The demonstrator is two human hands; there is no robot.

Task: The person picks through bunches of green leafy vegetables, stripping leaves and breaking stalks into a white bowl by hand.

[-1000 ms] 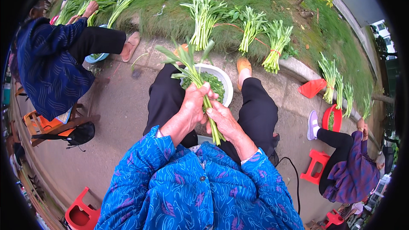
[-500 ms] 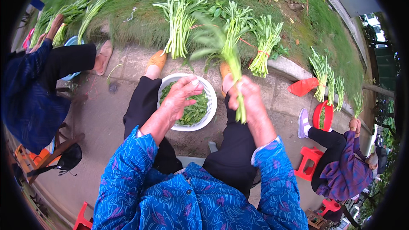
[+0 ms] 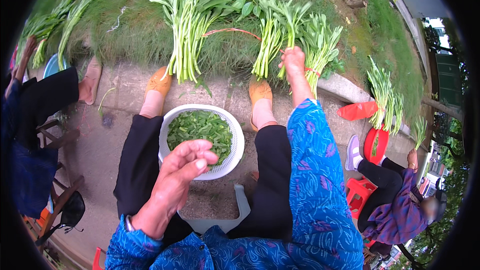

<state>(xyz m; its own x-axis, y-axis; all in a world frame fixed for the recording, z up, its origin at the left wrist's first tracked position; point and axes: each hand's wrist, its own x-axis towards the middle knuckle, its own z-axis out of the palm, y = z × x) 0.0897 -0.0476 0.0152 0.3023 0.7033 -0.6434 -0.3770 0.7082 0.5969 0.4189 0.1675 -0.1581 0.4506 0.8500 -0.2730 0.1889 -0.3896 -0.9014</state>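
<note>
My right hand (image 3: 293, 63) reaches forward to the grass edge, closed round a small bunch of leafy green stalks (image 3: 291, 22). A loose pile of the same stalks (image 3: 270, 45) lies just left of it, and a bundle tied with red string (image 3: 319, 47) lies to its right. My left hand (image 3: 181, 177) hovers over the near rim of a white plastic basket (image 3: 239, 142), its fingers loosely curled and nothing visible in them. Short cut green leaves and stems (image 3: 197, 129) cover the basket's bottom. The basket sits on the ground between my feet.
A larger pile of stalks (image 3: 189, 30) lies ahead, a red string (image 3: 232, 30) beside it. At left sits a person (image 3: 30, 135) near a blue basin (image 3: 52, 65). At right sits another person (image 3: 400, 210) by a red basin (image 3: 376, 145), a red stool (image 3: 357, 195) and more bundles (image 3: 380, 90).
My right hand has moved forward with the stalks, from above my knee to the grass edge. My left hand has drawn back toward me and its fingers have curled. The view has shifted.
</note>
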